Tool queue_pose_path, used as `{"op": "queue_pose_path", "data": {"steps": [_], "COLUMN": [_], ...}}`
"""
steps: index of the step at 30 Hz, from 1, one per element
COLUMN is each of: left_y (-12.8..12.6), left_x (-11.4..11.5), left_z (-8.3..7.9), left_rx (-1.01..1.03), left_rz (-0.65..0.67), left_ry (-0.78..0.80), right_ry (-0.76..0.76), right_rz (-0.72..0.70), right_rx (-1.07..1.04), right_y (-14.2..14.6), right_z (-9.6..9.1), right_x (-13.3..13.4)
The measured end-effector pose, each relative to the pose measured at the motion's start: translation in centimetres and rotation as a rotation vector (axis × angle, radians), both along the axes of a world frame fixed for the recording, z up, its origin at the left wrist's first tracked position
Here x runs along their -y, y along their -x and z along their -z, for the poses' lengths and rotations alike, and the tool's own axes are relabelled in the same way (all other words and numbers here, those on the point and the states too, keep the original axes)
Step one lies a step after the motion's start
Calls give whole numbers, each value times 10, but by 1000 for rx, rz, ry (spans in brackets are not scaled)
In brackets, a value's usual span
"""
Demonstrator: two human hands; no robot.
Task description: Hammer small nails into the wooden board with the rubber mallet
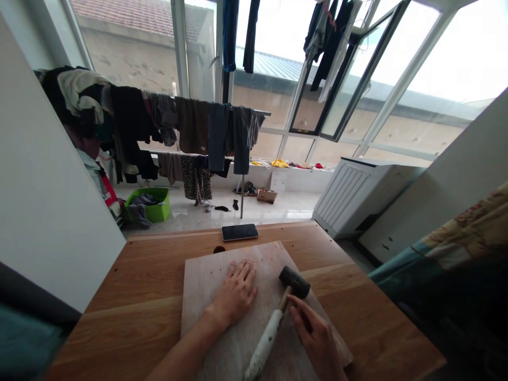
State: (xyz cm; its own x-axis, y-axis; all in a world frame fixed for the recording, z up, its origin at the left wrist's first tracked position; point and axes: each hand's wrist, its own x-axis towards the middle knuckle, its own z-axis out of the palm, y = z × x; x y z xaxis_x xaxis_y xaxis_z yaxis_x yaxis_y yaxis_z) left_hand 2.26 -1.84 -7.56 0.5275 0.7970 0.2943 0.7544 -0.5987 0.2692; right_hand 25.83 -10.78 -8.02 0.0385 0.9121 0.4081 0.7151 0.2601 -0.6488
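- Hands (237, 291) first: the left one lies palm down on a pale wooden board (234, 338), fingers straight and slightly spread, at about 10 to 11 o'clock from the board's middle.
- Right hand (317, 330) at about 4 o'clock, fingers bent, fingertips right at the upper handle of a mallet (294, 282); whether they pinch it or only touch it, I cannot tell.
- That mallet lies slantwise over the board, its black head at 2 o'clock near the board's right edge, its handle running down toward 6 o'clock, where the white covering looks worn and patchy.
- Small dark dots (211, 272) mark the board at 11 o'clock, close to the left fingertips; too small to say whether they are holes or nail heads.
- Under the board is a brown wood-grain table (357, 301). Just beyond the board's far edge, at 11 o'clock, sits a dark round thing (219, 249), and near it, at 12 o'clock, a phone (240, 232) with a dark screen.
- Past the table, a green basket (162, 210) holding cloth stands on the floor at 10 o'clock, with clothes (190, 127) hung over a rack at 11.
- A white cabinet-like unit (337, 196) stands between 1 and 2 o'clock; a patterned curtain (456, 248) hangs toward 2 to 3.
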Motion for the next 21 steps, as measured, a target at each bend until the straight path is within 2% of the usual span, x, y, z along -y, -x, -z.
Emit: {"op": "queue_pose_path", "data": {"steps": [3, 8, 10, 15, 18, 21], "left_y": [0, 3, 5, 7, 8, 9], "left_x": [0, 2, 2, -2, -4, -3], "left_z": [-3, -7, -6, -3, -2, -2], "left_rx": [39, 121, 159, 305, 356, 322], "left_rz": [125, 243, 218, 25, 10, 31], "left_ry": [50, 121, 121, 92, 77, 68], "right_ry": [66, 121, 122, 119, 129, 140], "right_rz": [-47, -68, -64, -66, -57, -52], "right_rx": [36, 105, 115, 107, 107, 124], "right_y": [1, 4, 4, 3, 4, 6], "right_z": [-3, -4, -3, -2, -5, -8], "right_x": [2, 3, 3, 2, 4, 5]}}
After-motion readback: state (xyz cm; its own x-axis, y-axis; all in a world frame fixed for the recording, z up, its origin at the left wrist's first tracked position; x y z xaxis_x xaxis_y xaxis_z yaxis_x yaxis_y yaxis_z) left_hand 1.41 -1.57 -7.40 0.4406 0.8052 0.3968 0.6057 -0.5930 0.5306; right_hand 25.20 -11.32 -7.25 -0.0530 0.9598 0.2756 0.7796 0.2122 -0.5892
